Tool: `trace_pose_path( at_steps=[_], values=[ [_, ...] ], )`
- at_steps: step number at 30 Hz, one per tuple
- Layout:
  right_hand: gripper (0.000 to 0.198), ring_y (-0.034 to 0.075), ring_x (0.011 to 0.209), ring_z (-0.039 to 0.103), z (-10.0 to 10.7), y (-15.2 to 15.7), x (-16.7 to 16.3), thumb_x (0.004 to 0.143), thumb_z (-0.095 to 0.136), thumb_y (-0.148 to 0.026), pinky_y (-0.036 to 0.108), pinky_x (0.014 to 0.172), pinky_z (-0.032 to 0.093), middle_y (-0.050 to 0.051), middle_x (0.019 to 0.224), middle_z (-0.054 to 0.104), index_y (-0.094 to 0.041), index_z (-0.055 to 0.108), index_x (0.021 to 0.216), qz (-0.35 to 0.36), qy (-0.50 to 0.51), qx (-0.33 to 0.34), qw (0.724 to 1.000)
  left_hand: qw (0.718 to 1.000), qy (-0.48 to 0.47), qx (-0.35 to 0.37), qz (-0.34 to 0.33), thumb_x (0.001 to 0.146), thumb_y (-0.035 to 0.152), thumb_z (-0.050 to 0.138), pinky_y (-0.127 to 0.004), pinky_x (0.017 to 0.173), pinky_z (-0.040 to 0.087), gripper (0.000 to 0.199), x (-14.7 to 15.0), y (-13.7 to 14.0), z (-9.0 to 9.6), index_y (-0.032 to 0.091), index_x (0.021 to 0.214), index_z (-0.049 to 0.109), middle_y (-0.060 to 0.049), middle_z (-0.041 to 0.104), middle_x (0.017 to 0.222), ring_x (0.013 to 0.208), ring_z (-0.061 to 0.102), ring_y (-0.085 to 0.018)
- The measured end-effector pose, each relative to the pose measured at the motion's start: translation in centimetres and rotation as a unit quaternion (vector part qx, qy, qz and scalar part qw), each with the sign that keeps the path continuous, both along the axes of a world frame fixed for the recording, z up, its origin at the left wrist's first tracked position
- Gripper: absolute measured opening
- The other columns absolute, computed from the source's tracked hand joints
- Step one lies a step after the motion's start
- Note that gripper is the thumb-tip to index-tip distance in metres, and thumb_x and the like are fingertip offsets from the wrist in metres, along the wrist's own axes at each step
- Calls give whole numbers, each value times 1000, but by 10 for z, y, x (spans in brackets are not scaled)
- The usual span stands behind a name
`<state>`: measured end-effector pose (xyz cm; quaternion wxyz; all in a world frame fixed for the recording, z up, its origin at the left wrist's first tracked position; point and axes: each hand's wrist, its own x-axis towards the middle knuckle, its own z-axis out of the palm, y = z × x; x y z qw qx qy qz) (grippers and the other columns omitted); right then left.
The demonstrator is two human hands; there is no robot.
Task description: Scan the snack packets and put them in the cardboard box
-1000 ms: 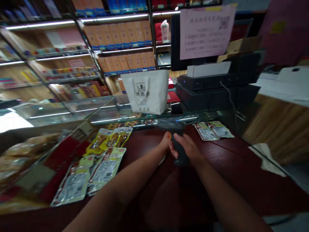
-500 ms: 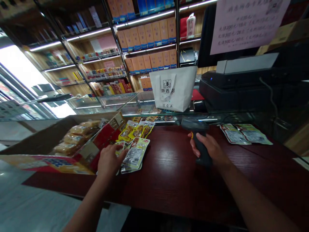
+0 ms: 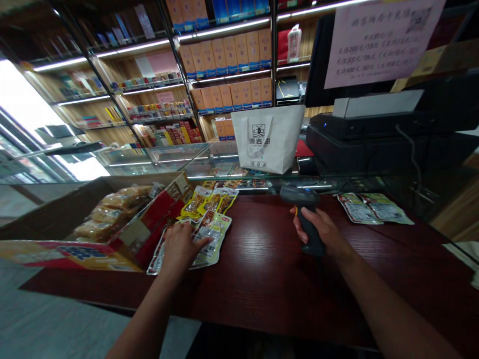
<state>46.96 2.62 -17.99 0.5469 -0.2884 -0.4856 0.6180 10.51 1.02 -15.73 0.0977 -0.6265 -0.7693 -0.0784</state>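
Observation:
My right hand (image 3: 324, 227) is wrapped round the grip of a dark barcode scanner (image 3: 309, 219), held over the counter with its head towards the far side. My left hand (image 3: 182, 244) rests on green-and-white snack packets (image 3: 215, 234), fingers over them and thumb stretched apart; the fingers partly cover the packets. Just behind these lie yellow snack packets (image 3: 209, 201) with brown food inside. Two more flat foil packets (image 3: 374, 208) lie to the right of the scanner.
An open cardboard box (image 3: 123, 249) with wrapped bread (image 3: 112, 212) stands at the left. A white paper bag (image 3: 269, 139) stands on the glass case behind the dark wooden counter (image 3: 258, 289). Black till equipment (image 3: 344, 149) and a pink notice (image 3: 377, 45) are at the right.
My left hand has shifted slightly right over the snack packets, and more of a packet shows to its left. My right hand still holds the scanner in nearly the same place.

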Motion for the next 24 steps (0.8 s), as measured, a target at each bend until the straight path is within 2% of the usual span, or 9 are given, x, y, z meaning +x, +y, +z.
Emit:
trace_pose_path(
  at_steps=[4, 8, 11, 13, 15, 17, 19, 21, 24],
  values=[
    [37, 8, 42, 52, 1, 0, 0, 88, 69, -52, 20, 40, 41, -3, 68, 65, -17, 66, 101, -3, 0, 0, 1000, 981, -190, 33, -8, 77, 49, 68, -32, 69, 43, 33, 10, 4, 6, 19, 91, 69, -9, 73, 87, 81, 66, -28],
    [36, 9, 41, 52, 3, 0, -1, 87, 70, -52, 20, 39, 40, -3, 67, 65, -18, 66, 98, -14, 0, 1, 1000, 926, -347, 128, -73, 76, 45, 70, -27, 59, 38, 25, 43, 17, 9, 21, 71, 65, -1, 66, 66, 64, 60, -20],
    [36, 9, 41, 52, 4, 1, 0, 85, 72, -53, 20, 38, 40, -3, 66, 64, -19, 66, 97, -28, 0, 4, 1000, 842, -499, 160, -131, 72, 45, 74, -25, 58, 40, 27, 80, 33, 2, 20, 68, 63, 1, 64, 63, 60, 57, -16],
    [37, 9, 41, 52, 4, 3, 1, 84, 73, -53, 20, 38, 40, -4, 66, 64, -20, 66, 96, -38, -1, 4, 999, 755, -624, 131, -152, 65, 47, 80, -25, 58, 43, 34, 106, 45, -8, 19, 69, 61, 1, 65, 64, 59, 58, -15],
    [38, 9, 40, 52, 4, 6, 3, 81, 74, -55, 21, 38, 40, -4, 66, 64, -20, 66, 95, -51, -1, 1, 999, 658, -734, 69, -153, 58, 47, 86, -25, 57, 47, 42, 129, 56, -20, 19, 71, 58, 1, 67, 64, 56, 59, -14],
    [41, 9, 40, 51, 4, 10, 5, 80, 75, -57, 21, 37, 40, -4, 66, 64, -20, 65, 95, -64, -3, -3, 998, 581, -801, 12, -144, 52, 42, 90, -26, 56, 49, 47, 146, 64, -32, 18, 73, 56, 0, 69, 64, 54, 60, -14],
    [43, 9, 39, 51, 2, 14, 8, 79, 75, -58, 22, 37, 40, -4, 65, 63, -20, 65, 95, -77, -7, -6, 997, 536, -834, -15, -130, 48, 33, 93, -26, 58, 52, 48, 157, 69, -44, 18, 74, 55, 0, 70, 66, 56, 63, -14],
    [43, 9, 39, 51, -1, 17, 9, 78, 75, -58, 22, 37, 41, -4, 64, 64, -20, 64, 94, -92, -16, -9, 996, 506, -854, -26, -118, 47, 23, 92, -27, 61, 54, 49, 162, 71, -52, 18, 80, 57, -1, 73, 72, 61, 66, -15],
    [43, 9, 39, 51, -5, 20, 7, 74, 79, -56, 21, 36, 40, -5, 63, 64, -20, 63, 91, -119, -40, -13, 992, 470, -873, -42, -122, 51, 15, 89, -30, 67, 57, 59, 164, 69, -56, 19, 104, 62, -3, 76, 87, 72, 70, -17]
  ],
)
